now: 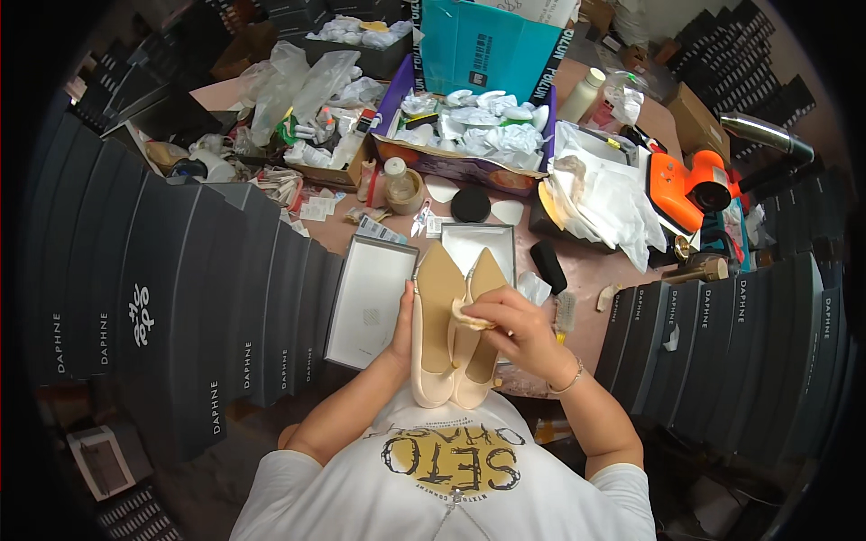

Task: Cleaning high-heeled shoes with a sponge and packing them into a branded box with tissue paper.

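Held close against the chest, a pair of beige pointed shoes (451,334) was seen sole-up over the near edge of the bench (591,270). The pair was supported from the left by the left hand (403,317), its grip closed around the shoes' side. A small pale wad (471,315) was pinched in the right hand (516,326), fingers together on it, and pressed to the right sole. Wiping of the soles appeared to be in hand; steady pressure would be called for as the wad is drawn along. An open white shoe box (370,302) lay just left, and dark boxes were stacked on both sides.
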`<control>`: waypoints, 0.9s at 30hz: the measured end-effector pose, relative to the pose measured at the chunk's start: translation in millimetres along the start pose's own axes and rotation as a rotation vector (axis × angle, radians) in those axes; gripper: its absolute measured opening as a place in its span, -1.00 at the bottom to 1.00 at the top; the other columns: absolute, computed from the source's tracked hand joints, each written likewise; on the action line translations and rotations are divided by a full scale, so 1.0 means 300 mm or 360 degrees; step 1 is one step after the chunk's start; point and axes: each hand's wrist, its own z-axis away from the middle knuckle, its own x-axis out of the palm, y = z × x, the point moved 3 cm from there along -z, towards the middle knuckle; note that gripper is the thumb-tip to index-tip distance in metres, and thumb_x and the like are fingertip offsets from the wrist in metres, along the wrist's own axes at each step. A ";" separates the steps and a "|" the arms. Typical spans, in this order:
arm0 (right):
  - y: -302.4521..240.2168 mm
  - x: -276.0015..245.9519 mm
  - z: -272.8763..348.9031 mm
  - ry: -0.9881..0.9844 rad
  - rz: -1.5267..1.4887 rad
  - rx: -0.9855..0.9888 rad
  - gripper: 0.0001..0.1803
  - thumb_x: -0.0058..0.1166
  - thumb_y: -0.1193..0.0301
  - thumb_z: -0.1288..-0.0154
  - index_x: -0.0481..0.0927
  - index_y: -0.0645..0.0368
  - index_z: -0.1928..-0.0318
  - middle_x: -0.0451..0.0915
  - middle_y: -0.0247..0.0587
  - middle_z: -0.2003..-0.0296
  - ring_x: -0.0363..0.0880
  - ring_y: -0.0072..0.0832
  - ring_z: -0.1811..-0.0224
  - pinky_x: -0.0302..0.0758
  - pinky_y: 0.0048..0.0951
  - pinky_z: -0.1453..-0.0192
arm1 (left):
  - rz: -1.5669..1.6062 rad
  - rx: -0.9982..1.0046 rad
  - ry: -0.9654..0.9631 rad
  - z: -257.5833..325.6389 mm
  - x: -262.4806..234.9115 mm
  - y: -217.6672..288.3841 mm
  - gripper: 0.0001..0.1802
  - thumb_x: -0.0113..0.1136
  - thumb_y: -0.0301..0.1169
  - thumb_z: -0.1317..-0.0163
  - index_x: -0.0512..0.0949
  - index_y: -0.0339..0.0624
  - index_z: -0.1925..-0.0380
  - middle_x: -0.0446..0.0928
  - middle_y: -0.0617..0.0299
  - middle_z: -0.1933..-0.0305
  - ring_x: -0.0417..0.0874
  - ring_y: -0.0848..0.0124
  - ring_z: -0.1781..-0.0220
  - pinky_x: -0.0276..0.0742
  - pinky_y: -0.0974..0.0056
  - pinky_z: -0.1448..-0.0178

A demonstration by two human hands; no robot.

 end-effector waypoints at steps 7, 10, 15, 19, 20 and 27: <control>-0.047 0.105 0.000 -0.0845 -0.0028 -0.0304 -0.65 0.21 0.55 0.04 0.67 0.00 0.16 0.54 -0.38 0.29 0.50 -0.44 0.19 0.26 -0.36 0.03 | 0.0122 0.0007 -0.0108 0.023 0.020 -0.017 -0.17 -0.49 0.31 -0.30 0.23 -0.10 -0.28 0.38 0.01 -0.18 0.48 0.18 -0.18 0.44 0.12 -0.26; -0.023 0.101 -0.017 -0.1097 -0.0096 -0.0278 -0.68 0.21 0.54 0.02 0.69 0.00 0.18 0.54 -0.41 0.28 0.50 -0.44 0.18 0.24 -0.36 0.03 | 0.0138 -0.0061 -0.0141 0.017 0.011 -0.035 -0.17 -0.47 0.31 -0.30 0.23 -0.11 -0.28 0.38 0.02 -0.18 0.47 0.18 -0.19 0.42 0.10 -0.27; -0.047 0.149 -0.054 -0.0552 0.0356 -0.0521 -0.61 0.19 0.56 0.13 0.64 0.02 0.16 0.52 -0.39 0.30 0.45 -0.41 0.23 0.23 -0.35 0.07 | 0.0177 0.0039 -0.0162 -0.016 -0.059 -0.072 -0.18 -0.48 0.32 -0.30 0.22 -0.06 -0.29 0.38 -0.01 -0.18 0.46 0.16 -0.20 0.44 0.09 -0.26; 0.034 0.088 -0.090 -0.0037 0.0598 -0.0293 -0.60 0.21 0.59 0.15 0.63 0.02 0.18 0.54 -0.41 0.28 0.46 -0.41 0.20 0.24 -0.37 0.07 | 0.0167 0.0036 -0.0033 0.022 0.015 -0.037 -0.18 -0.52 0.31 -0.31 0.25 -0.08 -0.27 0.37 -0.06 -0.17 0.47 0.12 -0.18 0.44 0.08 -0.24; 0.016 0.094 -0.078 -0.0213 0.0510 -0.0311 -0.60 0.21 0.59 0.15 0.64 0.03 0.18 0.54 -0.41 0.27 0.47 -0.41 0.19 0.24 -0.37 0.07 | 0.0155 0.0059 -0.0089 0.019 0.007 -0.034 -0.17 -0.52 0.30 -0.31 0.25 -0.09 -0.27 0.37 -0.07 -0.17 0.46 0.12 -0.19 0.44 0.07 -0.24; -0.047 0.116 -0.017 -0.0855 0.0266 -0.0311 -0.70 0.21 0.52 0.10 0.63 0.04 0.24 0.54 -0.36 0.31 0.50 -0.44 0.19 0.21 -0.36 0.03 | 0.0230 0.0002 -0.0212 0.016 0.006 -0.039 -0.16 -0.54 0.29 -0.31 0.19 -0.12 -0.31 0.34 -0.09 -0.20 0.44 0.10 -0.21 0.40 0.05 -0.28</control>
